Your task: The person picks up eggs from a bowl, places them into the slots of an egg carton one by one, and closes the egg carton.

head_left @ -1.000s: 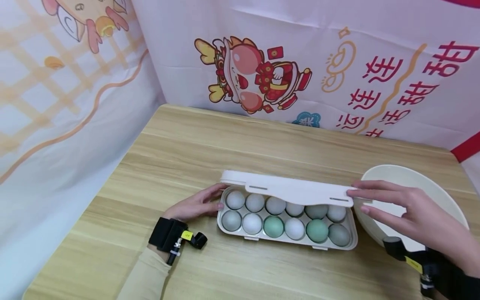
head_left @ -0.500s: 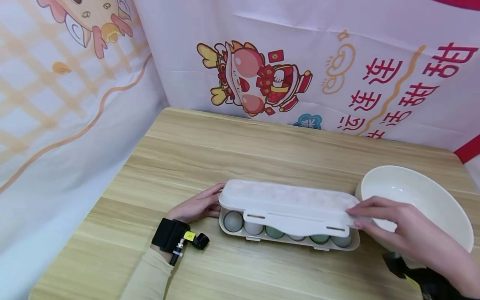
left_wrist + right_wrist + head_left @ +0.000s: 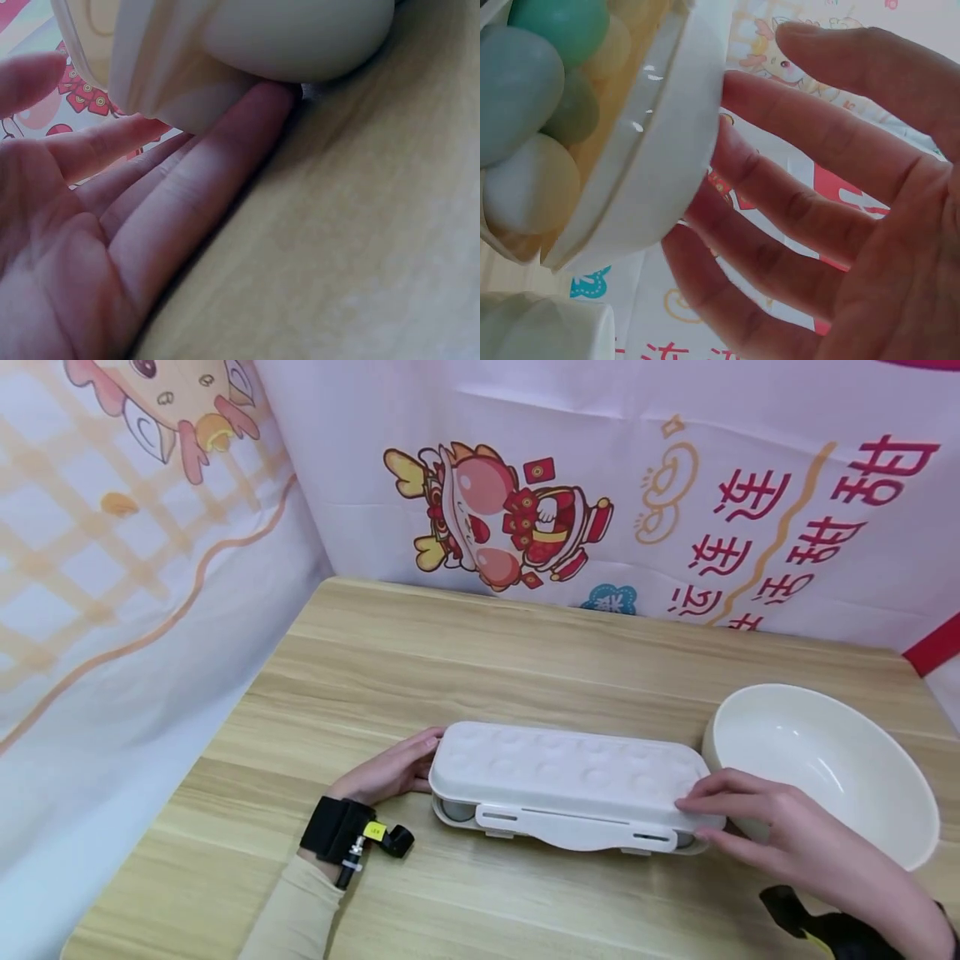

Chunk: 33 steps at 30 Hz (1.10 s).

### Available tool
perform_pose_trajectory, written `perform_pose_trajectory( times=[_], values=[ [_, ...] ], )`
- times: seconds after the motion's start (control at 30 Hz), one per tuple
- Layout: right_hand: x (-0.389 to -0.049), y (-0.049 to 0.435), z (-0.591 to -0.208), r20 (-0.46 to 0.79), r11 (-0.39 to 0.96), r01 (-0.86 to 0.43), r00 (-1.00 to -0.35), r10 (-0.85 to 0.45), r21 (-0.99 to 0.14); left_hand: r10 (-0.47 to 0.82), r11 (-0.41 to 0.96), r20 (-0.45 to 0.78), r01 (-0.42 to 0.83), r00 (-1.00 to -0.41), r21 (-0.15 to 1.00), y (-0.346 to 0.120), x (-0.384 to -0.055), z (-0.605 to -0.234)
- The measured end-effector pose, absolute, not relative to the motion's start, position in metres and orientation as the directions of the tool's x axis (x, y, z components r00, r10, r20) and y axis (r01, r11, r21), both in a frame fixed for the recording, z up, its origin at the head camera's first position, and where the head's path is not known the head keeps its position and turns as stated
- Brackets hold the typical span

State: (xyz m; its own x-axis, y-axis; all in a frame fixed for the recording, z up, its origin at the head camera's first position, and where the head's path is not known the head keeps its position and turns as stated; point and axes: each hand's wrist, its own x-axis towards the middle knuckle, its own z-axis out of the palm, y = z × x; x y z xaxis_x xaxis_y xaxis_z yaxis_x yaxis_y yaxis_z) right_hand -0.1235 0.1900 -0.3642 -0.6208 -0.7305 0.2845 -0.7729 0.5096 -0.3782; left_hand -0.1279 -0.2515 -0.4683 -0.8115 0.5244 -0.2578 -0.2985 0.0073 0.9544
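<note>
A long white plastic egg box [image 3: 562, 768] lies on the table, its hinged lid [image 3: 667, 135] lowered nearly onto the base. A narrow gap at the front shows a bit of a pale egg [image 3: 459, 811]. In the right wrist view a green egg [image 3: 566, 28] and several paler ones sit under the lid. My left hand [image 3: 390, 772] rests against the box's left end with fingers extended; one finger reaches by its lower edge in the left wrist view. Fairly straight fingers of my right hand [image 3: 780, 822] touch the lid's right end.
A large cream bowl [image 3: 832, 768] stands right of the egg box, close beside it and partly behind my right hand. The wooden table [image 3: 450, 643] meets a printed cloth [image 3: 705, 410] at the back. Another cloth hangs on the left.
The lid has swung down and forward over the eggs, hiding nearly all of them. My right hand has come down with it. The left hand has stayed at the left end.
</note>
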Motion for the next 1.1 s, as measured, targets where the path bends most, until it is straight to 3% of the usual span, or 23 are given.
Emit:
perform_pose_trajectory(
  times=[0.33, 0.57, 0.8, 1.1],
  values=[
    [-0.119, 0.191, -0.379, 0.28, 0.483, -0.798, -0.586, -0.76, -0.361, 0.537, 0.002, -0.247, -0.291, -0.807, 0.957, -0.25, -0.125, -0.469],
    [-0.119, 0.19, -0.381, 0.18, 0.503, -0.784, -0.589, -0.788, -0.363, 0.531, 0.025, -0.234, -0.261, -0.814, 0.965, -0.25, -0.125, -0.468],
    [-0.117, 0.188, -0.384, 0.169, 0.519, -0.779, -0.598, -0.784, -0.35, 0.569, 0.023, -0.178, -0.2, -0.803, 0.979, -0.252, -0.126, -0.471],
    [-0.112, 0.179, -0.383, 0.205, 0.558, -0.776, -0.621, -0.756, -0.292, 0.538, 0.143, -0.189, -0.132, -0.822, 0.981, -0.253, -0.124, -0.468]
  ],
)
